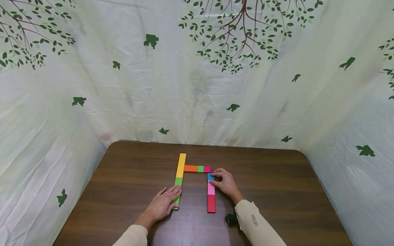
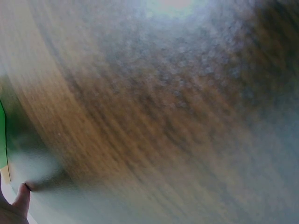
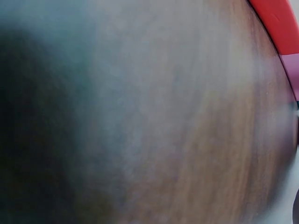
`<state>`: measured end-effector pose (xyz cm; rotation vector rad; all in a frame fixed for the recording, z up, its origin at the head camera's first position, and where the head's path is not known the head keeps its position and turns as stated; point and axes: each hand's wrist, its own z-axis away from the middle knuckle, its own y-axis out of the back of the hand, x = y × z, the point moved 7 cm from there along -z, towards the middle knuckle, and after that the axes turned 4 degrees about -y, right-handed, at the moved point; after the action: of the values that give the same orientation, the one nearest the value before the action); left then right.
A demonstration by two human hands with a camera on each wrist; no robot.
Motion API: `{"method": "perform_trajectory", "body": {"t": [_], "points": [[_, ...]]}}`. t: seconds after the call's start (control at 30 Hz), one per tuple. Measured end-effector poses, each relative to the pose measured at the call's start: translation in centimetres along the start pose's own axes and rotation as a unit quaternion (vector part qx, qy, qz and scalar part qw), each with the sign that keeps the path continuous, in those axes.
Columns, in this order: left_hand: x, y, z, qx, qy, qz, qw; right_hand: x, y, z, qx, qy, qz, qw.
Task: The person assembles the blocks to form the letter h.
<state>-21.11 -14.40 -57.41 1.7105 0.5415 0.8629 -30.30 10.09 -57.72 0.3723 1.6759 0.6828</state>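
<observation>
Coloured blocks lie on the brown table in a shape like a lowercase h. Its left column has yellow blocks [image 1: 181,165] above green blocks [image 1: 178,181]. My left hand [image 1: 163,202] rests on the lower green part, fingers extended; its thumb [image 2: 21,201] shows in the left wrist view. A crossbar of orange [image 1: 191,169], small green [image 1: 200,169] and magenta [image 1: 207,169] blocks runs right. Below its end my right hand [image 1: 227,182] pinches a small blue block [image 1: 210,176] between thumb and finger. Under that come a pink block [image 1: 211,188] and a red block [image 1: 211,204].
The wooden table [image 1: 271,177] has rounded far corners. Behind and beside it hangs a pale curtain [image 1: 197,89] printed with leaves and birds. A small dark object [image 1: 231,219] shows by the right sleeve. Both wrist views are mostly blurred tabletop.
</observation>
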Motion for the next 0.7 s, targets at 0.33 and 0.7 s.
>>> {"method": "perform_trajectory", "body": {"t": [0.33,0.7], "points": [[0.0,-0.2,-0.1,-0.022,0.013,0.008,0.9996,0.2,-0.1,0.0,-0.009,-0.008,-0.002,0.9999],[0.1,0.0,0.1,0.001,-0.003,0.0,1.0,-0.2,0.1,1.3,-0.086,0.043,0.047,0.9943]]}}
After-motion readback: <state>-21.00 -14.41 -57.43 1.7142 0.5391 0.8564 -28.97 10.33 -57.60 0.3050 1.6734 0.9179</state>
